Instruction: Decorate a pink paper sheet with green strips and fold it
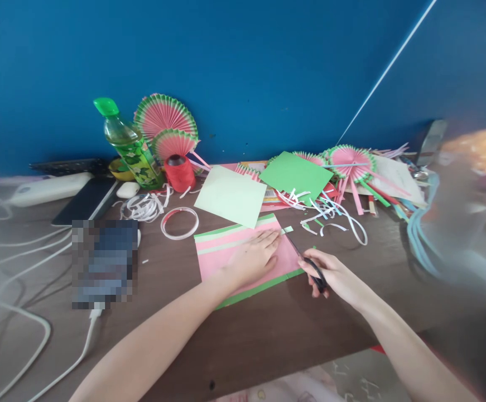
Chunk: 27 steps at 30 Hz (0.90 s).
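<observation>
My left hand (255, 255) lies flat on a pink sheet of paper (215, 265) with green strips along its edges and a pale green stripe across it. The fingers are stretched out, pressing near the sheet's right part. My right hand (326, 268) grips black-handled scissors (318, 273), whose blades point up and left at the sheet's right edge. A short pale strip end (287, 229) sticks out past that edge beside the scissor tips. Just behind the sheet lie a pale green paper (231, 195) and a bright green paper (296, 176).
White paper scraps (330, 209) lie right of centre. Pleated paper fans (165, 120) lean against the blue wall beside a drink bottle (134, 151) and a red roll (179, 173). A clear tape roll (179, 223), a blurred-out phone (109, 262) and white cables (37, 315) occupy the left.
</observation>
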Available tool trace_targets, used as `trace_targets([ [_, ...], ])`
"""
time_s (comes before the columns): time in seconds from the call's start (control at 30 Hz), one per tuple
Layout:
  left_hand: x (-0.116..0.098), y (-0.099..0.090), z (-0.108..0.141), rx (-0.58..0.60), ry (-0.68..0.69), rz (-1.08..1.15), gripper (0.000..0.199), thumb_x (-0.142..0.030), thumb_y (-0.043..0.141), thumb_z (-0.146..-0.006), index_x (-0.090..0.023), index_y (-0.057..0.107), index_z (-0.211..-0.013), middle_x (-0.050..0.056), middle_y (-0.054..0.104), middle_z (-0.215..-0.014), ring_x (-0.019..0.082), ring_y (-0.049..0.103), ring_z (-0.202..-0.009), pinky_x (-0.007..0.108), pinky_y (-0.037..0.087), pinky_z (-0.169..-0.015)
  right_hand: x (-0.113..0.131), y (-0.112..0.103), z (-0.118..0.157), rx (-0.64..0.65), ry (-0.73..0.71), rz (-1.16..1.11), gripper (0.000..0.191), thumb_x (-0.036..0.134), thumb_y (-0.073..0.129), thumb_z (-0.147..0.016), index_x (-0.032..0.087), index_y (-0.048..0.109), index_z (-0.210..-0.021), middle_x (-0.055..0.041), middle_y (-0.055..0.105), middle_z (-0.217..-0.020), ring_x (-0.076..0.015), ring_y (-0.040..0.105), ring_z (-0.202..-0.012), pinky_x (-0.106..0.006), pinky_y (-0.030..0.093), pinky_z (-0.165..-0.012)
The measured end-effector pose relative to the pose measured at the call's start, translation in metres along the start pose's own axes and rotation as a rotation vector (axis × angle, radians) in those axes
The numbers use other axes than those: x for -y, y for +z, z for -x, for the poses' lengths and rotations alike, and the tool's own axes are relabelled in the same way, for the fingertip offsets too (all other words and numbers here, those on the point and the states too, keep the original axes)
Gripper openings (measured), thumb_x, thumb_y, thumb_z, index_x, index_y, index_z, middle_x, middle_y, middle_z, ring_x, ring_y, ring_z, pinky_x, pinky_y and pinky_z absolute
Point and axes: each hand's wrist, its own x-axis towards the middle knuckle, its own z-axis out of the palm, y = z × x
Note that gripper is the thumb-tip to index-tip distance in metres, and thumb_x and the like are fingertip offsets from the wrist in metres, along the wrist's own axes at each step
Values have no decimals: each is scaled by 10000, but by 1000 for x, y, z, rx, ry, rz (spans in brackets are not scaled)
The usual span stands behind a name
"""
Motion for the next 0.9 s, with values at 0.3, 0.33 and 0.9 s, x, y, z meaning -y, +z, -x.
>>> trace_targets([
  [0.3,-1,-2,0,31,-18,12,485,-244,303,-887,-73,351,-1338,98,296,-1434,181,246,-1331,324,205,-1109,0,0,0,-3,11,-5,297,455,572,-721,194,478,-827,64,491,-551,-112,566,-428,-169,319,-343],
  [0.33,-1,-2,0,28,-17,12,486,-243,304,-886,-74,350,-1339,99,296,-1433,180,243,-1332,322,205,-1109,0,0,0,-3,10,-11,304,458,575,-717,191,481,-829,62,492,-551,-113,566,-429,-171,322,-344],
  [0.9,-1,-3,1,59,-11,9,518,-292,229,-904,-61,292,-1364,108,263,-1450,189,211,-1344,321,163,-1111,33,-69,-59,-502,-223,906,221,374,515,-763,197,597,-867,-77,621,-861,-214,588,-773,-282,407,-642],
])
